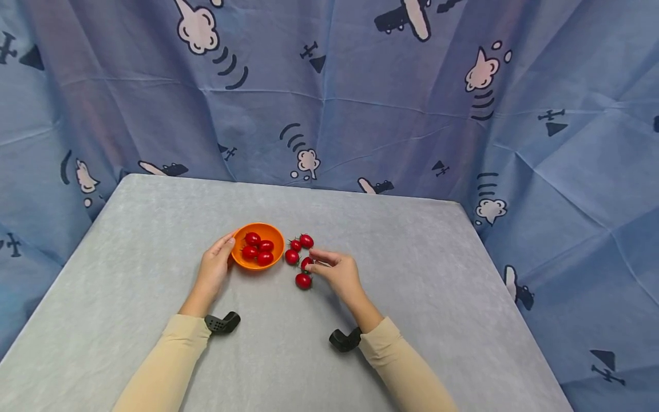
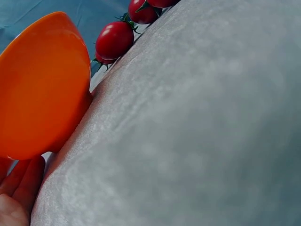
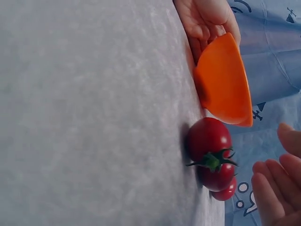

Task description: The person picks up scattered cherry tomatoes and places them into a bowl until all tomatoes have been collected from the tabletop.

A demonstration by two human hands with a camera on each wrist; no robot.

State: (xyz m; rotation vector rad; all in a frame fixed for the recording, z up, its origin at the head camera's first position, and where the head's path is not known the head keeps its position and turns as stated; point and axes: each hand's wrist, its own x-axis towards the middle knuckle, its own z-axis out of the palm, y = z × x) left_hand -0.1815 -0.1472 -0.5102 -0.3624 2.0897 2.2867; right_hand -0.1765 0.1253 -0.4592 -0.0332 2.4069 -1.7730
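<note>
An orange bowl (image 1: pixel 278 243) stands on the table with several cherry tomatoes (image 1: pixel 250 238) inside. My left hand (image 1: pixel 213 269) holds it by its left side, thumb at the rim and fingers against the outer wall. Several more cherry tomatoes (image 1: pixel 304 281) with green stems lie just right of the bowl. Over one of these, a cherry tomato (image 1: pixel 305 262) partly hidden by the fingers, hovers my right hand (image 1: pixel 340 274). In the right wrist view the right hand (image 3: pixel 277 188) has its thumb and fingers apart, clear of the tomatoes (image 3: pixel 207 139), and grips nothing.
A pale grey cloth covers the table (image 1: pixel 412 257). Behind it and along the sides hangs a blue curtain (image 1: pixel 340 137) printed with planes and clouds. Each wrist wears a black camera band, such as the left band (image 1: pixel 222 323) and the right band (image 1: pixel 345 340).
</note>
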